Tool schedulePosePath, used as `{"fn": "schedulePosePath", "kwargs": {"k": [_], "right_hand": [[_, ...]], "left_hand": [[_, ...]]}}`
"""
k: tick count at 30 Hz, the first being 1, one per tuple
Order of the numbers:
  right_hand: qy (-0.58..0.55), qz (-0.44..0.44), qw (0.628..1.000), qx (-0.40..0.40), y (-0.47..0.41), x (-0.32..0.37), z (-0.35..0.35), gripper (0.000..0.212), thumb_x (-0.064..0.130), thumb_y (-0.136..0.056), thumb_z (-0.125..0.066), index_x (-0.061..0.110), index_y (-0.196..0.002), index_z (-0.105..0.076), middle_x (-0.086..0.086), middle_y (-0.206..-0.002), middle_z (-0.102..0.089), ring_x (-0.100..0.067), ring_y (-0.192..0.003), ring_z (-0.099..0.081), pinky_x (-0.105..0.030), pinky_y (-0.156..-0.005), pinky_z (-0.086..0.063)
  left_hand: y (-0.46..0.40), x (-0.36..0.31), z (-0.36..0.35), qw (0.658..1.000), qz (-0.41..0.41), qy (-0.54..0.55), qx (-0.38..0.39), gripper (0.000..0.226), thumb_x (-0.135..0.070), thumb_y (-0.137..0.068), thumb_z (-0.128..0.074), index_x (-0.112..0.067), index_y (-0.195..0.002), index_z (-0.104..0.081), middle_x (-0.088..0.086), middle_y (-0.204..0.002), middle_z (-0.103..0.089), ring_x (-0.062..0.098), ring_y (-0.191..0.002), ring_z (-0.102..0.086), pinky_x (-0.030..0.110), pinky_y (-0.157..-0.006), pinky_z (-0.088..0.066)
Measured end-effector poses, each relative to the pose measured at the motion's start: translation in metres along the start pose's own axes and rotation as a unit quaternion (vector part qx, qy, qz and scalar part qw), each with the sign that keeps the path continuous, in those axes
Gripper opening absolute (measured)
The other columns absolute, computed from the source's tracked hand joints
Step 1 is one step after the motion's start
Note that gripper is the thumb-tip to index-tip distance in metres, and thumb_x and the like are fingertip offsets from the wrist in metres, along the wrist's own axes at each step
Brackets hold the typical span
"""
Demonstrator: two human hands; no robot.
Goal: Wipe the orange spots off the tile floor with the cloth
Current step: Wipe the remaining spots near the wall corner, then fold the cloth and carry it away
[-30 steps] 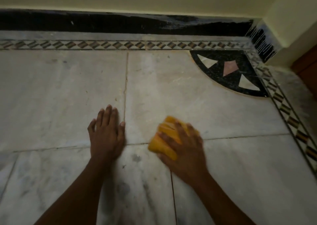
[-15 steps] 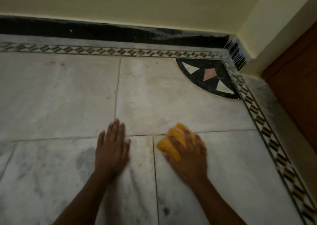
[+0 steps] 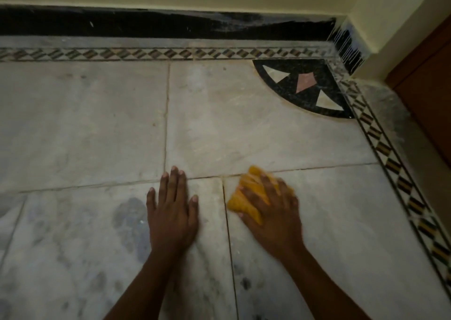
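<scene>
Right hand (image 3: 273, 212) grip spread, fingers pressing orange cloth (image 3: 246, 197) onto tile floor (image 3: 280, 136), left hand (image 3: 172, 212) flat, fingers together, on floor

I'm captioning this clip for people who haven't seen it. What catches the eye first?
The bright yellow cloth, bunched under the right hand on the pale tile floor, stands out most. Beside it the left hand lies flat, fingers together. Farther back, in the right corner, sits a black quarter-circle inlay with pale and pink shapes.
</scene>
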State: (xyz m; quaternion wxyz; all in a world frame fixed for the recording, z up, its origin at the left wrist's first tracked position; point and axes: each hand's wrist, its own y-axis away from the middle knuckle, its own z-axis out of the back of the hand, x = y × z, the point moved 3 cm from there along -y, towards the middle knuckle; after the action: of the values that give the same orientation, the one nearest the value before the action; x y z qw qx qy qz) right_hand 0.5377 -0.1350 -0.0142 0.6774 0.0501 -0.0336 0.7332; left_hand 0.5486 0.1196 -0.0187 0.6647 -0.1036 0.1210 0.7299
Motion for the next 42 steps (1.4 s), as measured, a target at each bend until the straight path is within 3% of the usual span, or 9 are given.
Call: {"fn": "schedulePosePath", "kwargs": {"k": [6,10,14,19,22,25,30,36,42], "right_hand": [[-0.071,-0.250,0.964,-0.054,-0.071,0.005,-0.002,0.059,0.072,-0.089,-0.044,0.055,-0.145,-0.046,0.001,-0.170,-0.025,-0.044,-0.155,-0.015,-0.070,-0.119,-0.013],[-0.086,-0.136,0.983,-0.083,-0.075,0.036,-0.006,0.053,0.065,-0.085,-0.054,0.049,-0.136,-0.059,0.002,-0.162,-0.042,-0.043,-0.150,-0.029,-0.068,-0.114,-0.023],[-0.197,-0.108,0.974,0.018,-0.054,0.054,0.021,0.055,0.065,-0.086,-0.051,0.043,-0.134,-0.063,0.013,-0.156,-0.048,-0.028,-0.147,-0.038,-0.053,-0.120,-0.030],[-0.485,-0.327,0.799,0.142,-0.014,0.074,0.099,0.037,0.047,-0.087,-0.075,0.012,-0.099,-0.076,-0.014,-0.112,-0.075,-0.034,-0.106,-0.069,-0.043,-0.091,-0.056],[-0.581,-0.378,0.705,0.149,0.003,0.086,0.177,0.035,0.029,-0.089,-0.078,0.004,-0.114,-0.073,-0.015,-0.111,-0.073,-0.030,-0.093,-0.068,-0.034,-0.077,-0.055],[-0.646,-0.389,0.642,0.141,0.022,0.098,0.278,0.040,0.027,-0.089,-0.077,0.002,-0.120,-0.072,-0.017,-0.113,-0.075,-0.033,-0.096,-0.072,-0.048,-0.091,-0.060],[-0.727,-0.366,0.563,0.140,0.062,0.125,0.480,0.048,0.040,-0.089,-0.068,0.010,-0.126,-0.069,-0.016,-0.114,-0.077,-0.037,-0.106,-0.073,-0.059,-0.098,-0.056],[-0.716,-0.264,0.629,0.151,0.107,0.147,0.705,0.052,0.050,-0.082,-0.074,0.012,-0.118,-0.075,-0.014,-0.111,-0.079,-0.035,-0.107,-0.074,-0.063,-0.099,-0.054],[-0.680,-0.105,0.707,0.162,0.155,0.156,0.890,0.045,0.039,-0.093,-0.068,0.013,-0.129,-0.069,-0.009,-0.115,-0.078,-0.025,-0.107,-0.075,-0.040,-0.093,-0.062]], "left_hand": [[-0.001,0.000,-0.003,1.000,-0.007,0.002,-0.017,0.069,-0.050,-0.103,-0.026,-0.022,-0.166,-0.018,-0.002,-0.175,-0.011,0.018,-0.162,-0.011,0.052,-0.129,-0.012],[0.002,-0.001,0.000,1.000,0.004,-0.001,-0.013,0.070,-0.052,-0.102,-0.025,-0.025,-0.166,-0.019,-0.005,-0.175,-0.011,0.016,-0.162,-0.011,0.050,-0.129,-0.012],[-0.001,0.003,0.012,0.996,0.005,0.041,0.076,0.073,-0.054,-0.099,-0.024,-0.027,-0.167,-0.014,-0.007,-0.175,-0.003,0.015,-0.162,-0.002,0.049,-0.128,-0.005],[0.017,-0.015,0.075,0.917,0.143,0.279,0.245,0.060,-0.039,-0.108,-0.046,-0.012,-0.160,-0.035,0.010,-0.170,-0.029,0.032,-0.157,-0.028,0.043,-0.125,-0.024],[0.043,-0.055,0.162,0.834,0.277,0.407,0.249,0.036,-0.027,-0.109,-0.049,-0.016,-0.141,-0.061,0.011,-0.142,-0.062,0.031,-0.127,-0.059,0.040,-0.101,-0.048],[0.062,-0.101,0.272,0.778,0.313,0.469,0.276,0.027,-0.029,-0.107,-0.051,-0.019,-0.120,-0.072,0.008,-0.123,-0.073,0.027,-0.103,-0.066,0.033,-0.081,-0.046],[0.097,-0.184,0.474,0.773,0.302,0.519,0.205,0.025,-0.028,-0.107,-0.054,-0.018,-0.115,-0.075,0.003,-0.111,-0.079,0.023,-0.101,-0.075,0.034,-0.081,-0.054],[0.147,-0.269,0.692,0.776,0.255,0.540,0.201,0.026,-0.035,-0.106,-0.055,-0.024,-0.110,-0.078,-0.002,-0.108,-0.079,0.018,-0.105,-0.073,0.030,-0.079,-0.056],[0.206,-0.341,0.857,0.743,0.247,0.588,0.202,0.053,-0.057,-0.102,-0.049,-0.014,-0.110,-0.078,0.009,-0.098,-0.079,0.024,-0.091,-0.076,0.033,-0.075,-0.060]]}}
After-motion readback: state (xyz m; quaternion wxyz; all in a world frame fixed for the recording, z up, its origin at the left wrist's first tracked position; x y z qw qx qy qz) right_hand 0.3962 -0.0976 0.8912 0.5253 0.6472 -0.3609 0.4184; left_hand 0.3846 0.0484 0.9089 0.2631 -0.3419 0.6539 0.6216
